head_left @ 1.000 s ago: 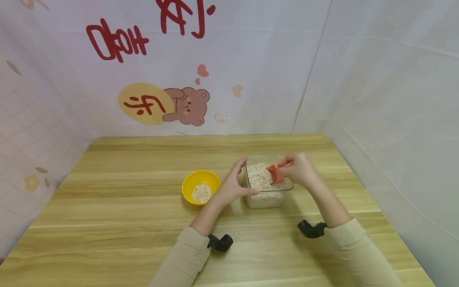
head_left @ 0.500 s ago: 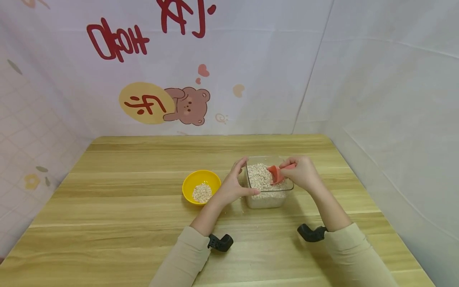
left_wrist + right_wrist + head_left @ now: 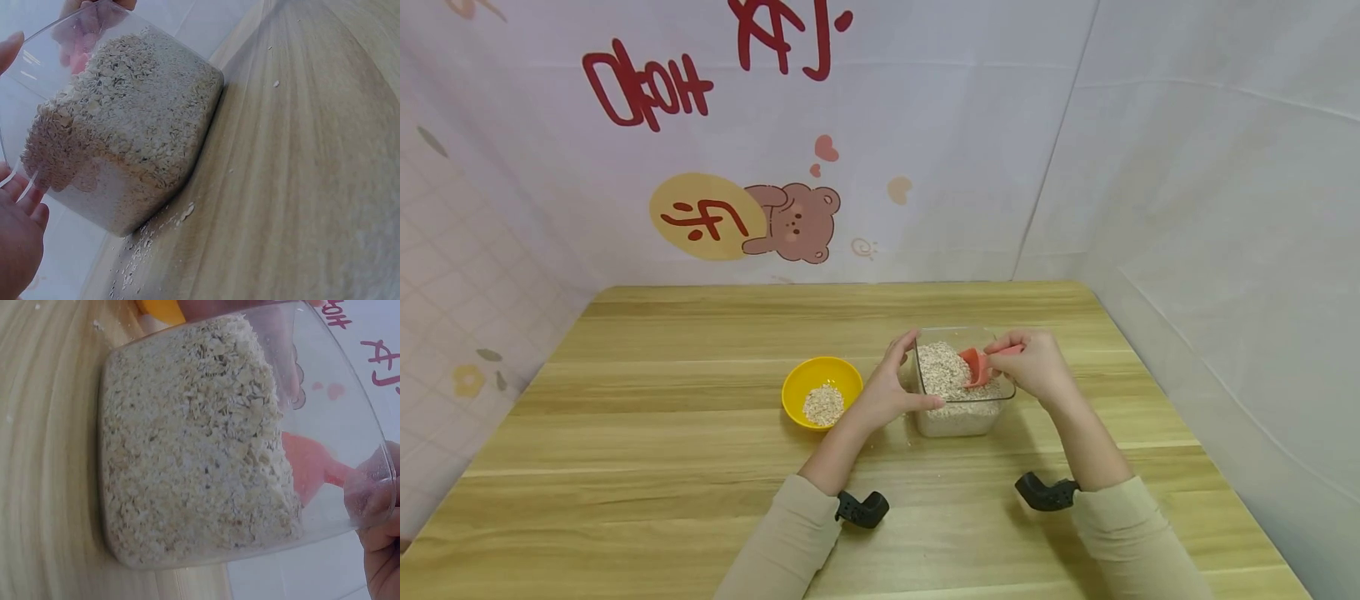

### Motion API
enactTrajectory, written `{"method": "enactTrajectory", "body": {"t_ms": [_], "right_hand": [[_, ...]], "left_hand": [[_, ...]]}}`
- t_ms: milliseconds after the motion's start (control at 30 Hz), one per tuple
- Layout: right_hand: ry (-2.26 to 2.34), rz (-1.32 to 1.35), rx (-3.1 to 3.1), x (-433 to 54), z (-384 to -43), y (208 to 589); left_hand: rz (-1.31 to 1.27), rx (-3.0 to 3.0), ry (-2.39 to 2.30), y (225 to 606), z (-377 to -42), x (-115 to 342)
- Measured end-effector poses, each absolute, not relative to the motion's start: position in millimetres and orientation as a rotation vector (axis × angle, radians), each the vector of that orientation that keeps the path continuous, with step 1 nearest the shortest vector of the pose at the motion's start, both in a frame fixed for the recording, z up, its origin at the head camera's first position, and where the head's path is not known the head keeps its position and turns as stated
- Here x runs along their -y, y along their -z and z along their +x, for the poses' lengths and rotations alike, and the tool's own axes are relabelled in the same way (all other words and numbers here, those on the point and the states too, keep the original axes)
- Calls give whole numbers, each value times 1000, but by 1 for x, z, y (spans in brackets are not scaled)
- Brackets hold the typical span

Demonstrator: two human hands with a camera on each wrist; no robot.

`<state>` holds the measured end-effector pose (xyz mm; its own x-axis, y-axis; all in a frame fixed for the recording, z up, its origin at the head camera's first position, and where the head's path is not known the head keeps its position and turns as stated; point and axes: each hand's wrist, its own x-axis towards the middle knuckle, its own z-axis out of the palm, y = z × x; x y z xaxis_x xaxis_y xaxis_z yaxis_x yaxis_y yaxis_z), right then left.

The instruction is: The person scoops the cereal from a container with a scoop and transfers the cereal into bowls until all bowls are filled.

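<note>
A clear square container [image 3: 958,423] stands on the table, largely filled with oat flakes [image 3: 942,371]. My left hand [image 3: 883,392] holds its left side, thumb at the front rim and fingers toward the back corner. At the container's right, my right hand [image 3: 1034,363] pinches the handle of a pinkish-red scoop [image 3: 979,369]. The scoop's bowl sits partly down in the oats; through the clear wall in the right wrist view, the scoop [image 3: 307,464] shows at the oats' surface. Left of the left hand is a yellow bowl [image 3: 802,382] with a small heap of oats inside.
Loose flakes [image 3: 187,211] lie on the wooden table [image 3: 662,467] beside the container. White printed cloth [image 3: 955,167] hangs behind the table, and another pale cloth [image 3: 1232,208] closes the right side. A black mount [image 3: 1047,492] projects from the right wrist.
The right hand has shifted slightly rightward and turned the scoop a little within the oats. Its forearm has swung slightly left. The left hand, container and bowl stay in place.
</note>
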<state>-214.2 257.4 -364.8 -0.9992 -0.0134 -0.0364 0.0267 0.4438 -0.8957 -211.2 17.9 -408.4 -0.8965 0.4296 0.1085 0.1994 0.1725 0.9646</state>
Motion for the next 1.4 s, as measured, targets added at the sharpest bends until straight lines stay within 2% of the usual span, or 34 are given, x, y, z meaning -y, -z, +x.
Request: {"method": "enactTrajectory", "body": {"t_ms": [133, 467, 1400], "right_hand": [[1666, 13, -2630, -257, -212, 366], [1770, 31, -2549, -257, -206, 367], [2033, 111, -2257, -271, -207, 375]], "left_hand": [[609, -2233, -1815, 394, -203, -16], [624, -2271, -1831, 426, -218, -19], [645, -2294, -1763, 424, -218, -16]]}}
